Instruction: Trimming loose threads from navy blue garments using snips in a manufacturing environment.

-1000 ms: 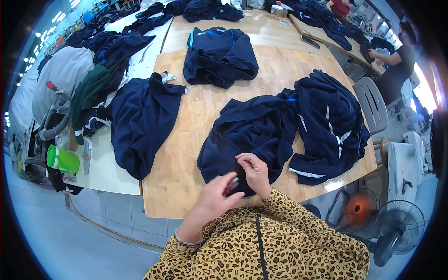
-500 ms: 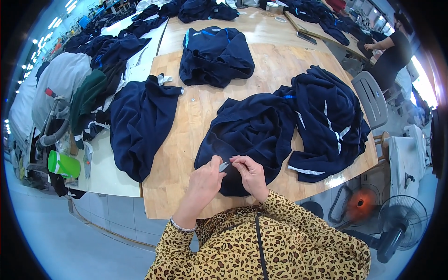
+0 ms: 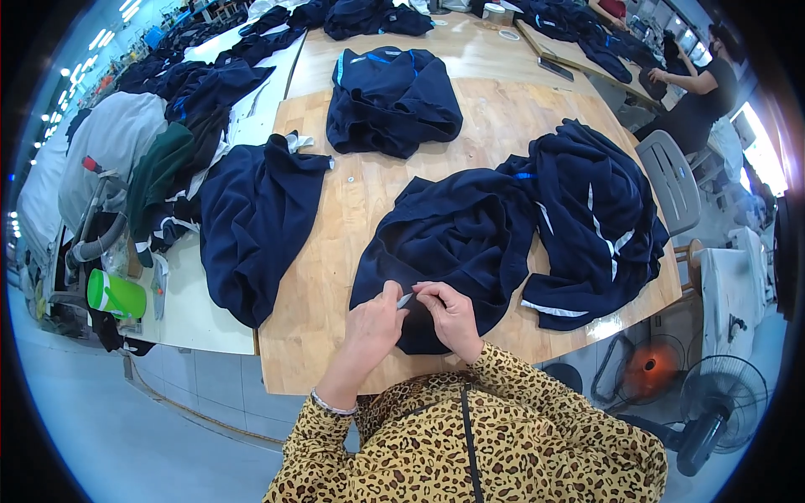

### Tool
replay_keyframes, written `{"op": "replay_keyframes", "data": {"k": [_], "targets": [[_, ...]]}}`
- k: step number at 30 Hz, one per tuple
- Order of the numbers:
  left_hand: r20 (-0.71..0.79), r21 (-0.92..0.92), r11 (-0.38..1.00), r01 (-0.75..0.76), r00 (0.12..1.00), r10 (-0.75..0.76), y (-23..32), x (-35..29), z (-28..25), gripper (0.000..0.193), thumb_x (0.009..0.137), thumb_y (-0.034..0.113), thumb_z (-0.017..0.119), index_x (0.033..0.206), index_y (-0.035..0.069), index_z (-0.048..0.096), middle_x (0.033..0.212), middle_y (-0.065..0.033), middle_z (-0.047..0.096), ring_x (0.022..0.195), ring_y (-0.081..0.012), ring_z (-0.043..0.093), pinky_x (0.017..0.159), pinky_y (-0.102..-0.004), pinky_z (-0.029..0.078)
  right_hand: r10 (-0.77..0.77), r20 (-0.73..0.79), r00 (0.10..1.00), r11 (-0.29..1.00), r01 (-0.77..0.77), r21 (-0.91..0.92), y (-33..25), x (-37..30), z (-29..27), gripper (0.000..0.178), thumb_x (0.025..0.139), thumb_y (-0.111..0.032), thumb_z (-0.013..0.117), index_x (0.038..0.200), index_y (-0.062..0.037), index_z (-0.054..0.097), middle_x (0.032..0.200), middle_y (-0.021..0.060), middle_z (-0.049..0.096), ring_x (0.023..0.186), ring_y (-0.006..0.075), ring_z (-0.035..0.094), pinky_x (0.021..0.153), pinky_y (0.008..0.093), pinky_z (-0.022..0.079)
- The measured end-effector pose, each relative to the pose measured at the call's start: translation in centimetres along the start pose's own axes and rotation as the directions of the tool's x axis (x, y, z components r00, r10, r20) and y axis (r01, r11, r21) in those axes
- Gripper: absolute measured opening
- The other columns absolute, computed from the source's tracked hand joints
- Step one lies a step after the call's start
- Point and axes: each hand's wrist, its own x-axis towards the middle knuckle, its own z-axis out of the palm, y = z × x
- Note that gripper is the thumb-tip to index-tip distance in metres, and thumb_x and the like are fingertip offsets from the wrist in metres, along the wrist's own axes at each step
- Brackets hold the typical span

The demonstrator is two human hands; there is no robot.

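Observation:
My left hand point(image 3: 375, 324) is closed around a small pair of metal snips point(image 3: 404, 300), whose pointed blades stick out toward my right hand. Close beside the tips, my right hand point(image 3: 453, 318) pinches thumb and forefinger together; what lies between them is too small to make out. Both hands rest over the near edge of a crumpled navy garment point(image 3: 470, 222) spread on the wooden table point(image 3: 335, 251). Touching it on the right is another navy garment point(image 3: 587, 201) with white stripes.
More navy clothing lies about: a bundle point(image 3: 394, 101) at the far middle and a piece point(image 3: 256, 226) on the left. A green bucket point(image 3: 117, 293) sits at the left edge. To the right are a grey chair point(image 3: 671, 180), a black fan point(image 3: 713, 411) and a person point(image 3: 704, 92).
My hands keep almost the same pose at the garment's near edge. The whole view has shifted slightly. At the far right, the other person's arm has moved.

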Motion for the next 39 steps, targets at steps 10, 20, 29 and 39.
{"op": "replay_keyframes", "data": {"k": [10,20,29,39], "targets": [[-0.111,-0.377,0.866,0.327,0.913,-0.393,-5.4,0.2,-2.0,0.038,0.082,0.019,0.065,0.114,0.004,0.054,0.075,-0.0078,0.061,0.066,-0.0191,0.059,0.063,-0.0314,0.047,-0.330,0.714,0.617,0.861,0.507,-0.040,-2.4,-1.6,0.4,0.013,0.070,-0.009,0.067,0.081,-0.0066,0.062,0.097,0.0112,0.060,0.097,0.0263,0.056,0.081,0.0374,0.046],[-0.001,-0.786,0.597,0.163,0.964,-0.265,-4.1,0.9,2.8,0.011,0.088,0.008,0.059,0.093,-0.001,0.063,0.079,-0.0020,0.060,0.059,-0.0069,0.053,0.053,-0.0204,0.044,0.411,0.473,0.779,0.895,-0.246,-0.373,-0.9,6.6,-1.4,0.040,0.084,-0.004,0.059,0.122,-0.0024,0.050,0.101,0.0073,0.060,0.094,0.0138,0.055,0.084,0.0273,0.044],[-0.146,-0.764,0.645,0.014,0.970,-0.194,-2.9,0.4,3.4,0.015,0.084,0.004,0.064,0.097,-0.002,0.064,0.083,-0.0049,0.062,0.065,-0.0095,0.058,0.059,-0.0224,0.047,0.416,0.562,0.715,0.730,-0.631,0.263,-0.8,5.2,-2.9,0.047,0.082,0.004,0.056,0.128,-0.0072,0.050,0.117,0.0000,0.056,0.093,0.0069,0.051,0.092,0.0213,0.038],[-0.283,-0.692,0.708,-0.141,0.955,-0.087,-0.9,1.3,4.0,0.009,0.087,0.004,0.060,0.079,0.002,0.056,0.067,0.0009,0.052,0.057,-0.0073,0.050,0.048,-0.0233,0.039,0.439,0.555,0.707,0.635,-0.681,0.365,-0.9,3.7,-4.7,0.034,0.083,0.003,0.054,0.116,-0.0021,0.061,0.111,0.0030,0.062,0.098,0.0060,0.054,0.089,0.0188,0.040]]}}
